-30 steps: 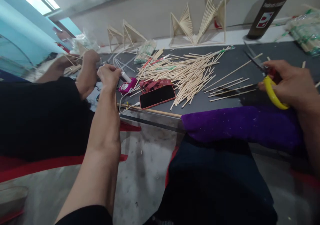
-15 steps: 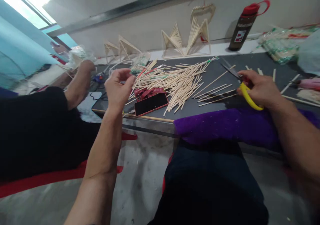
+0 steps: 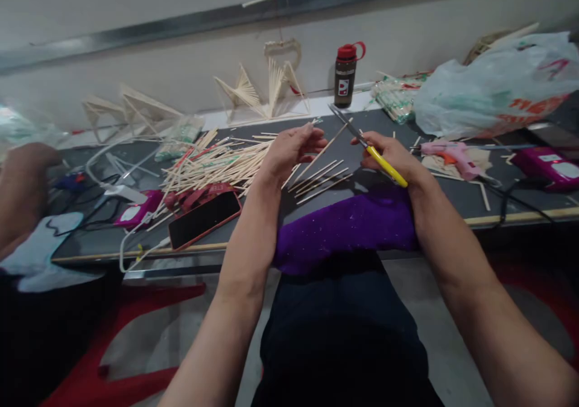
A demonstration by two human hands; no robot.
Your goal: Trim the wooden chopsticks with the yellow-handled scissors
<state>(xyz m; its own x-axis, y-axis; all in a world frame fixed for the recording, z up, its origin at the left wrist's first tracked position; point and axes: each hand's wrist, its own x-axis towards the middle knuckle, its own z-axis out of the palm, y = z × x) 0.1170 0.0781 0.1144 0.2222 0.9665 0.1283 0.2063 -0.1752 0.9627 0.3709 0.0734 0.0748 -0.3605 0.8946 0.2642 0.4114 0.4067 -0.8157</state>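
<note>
Holding scissors (image 3: 368, 146): right hand (image 3: 399, 155), grip clamped on yellow handle (image 3: 385, 165)
Left hand (image 3: 289, 148): grip apart, near sticks (image 3: 221, 169)
Bottle (image 3: 344, 80): upright at one o'clock

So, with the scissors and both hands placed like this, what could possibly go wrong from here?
The left hand is open near the blades of the scissors in the right hand, so a careless reach might nick a finger. The phone lies close to the table edge, its white cable looping past it; a passing arm could perhaps snag that.
</note>
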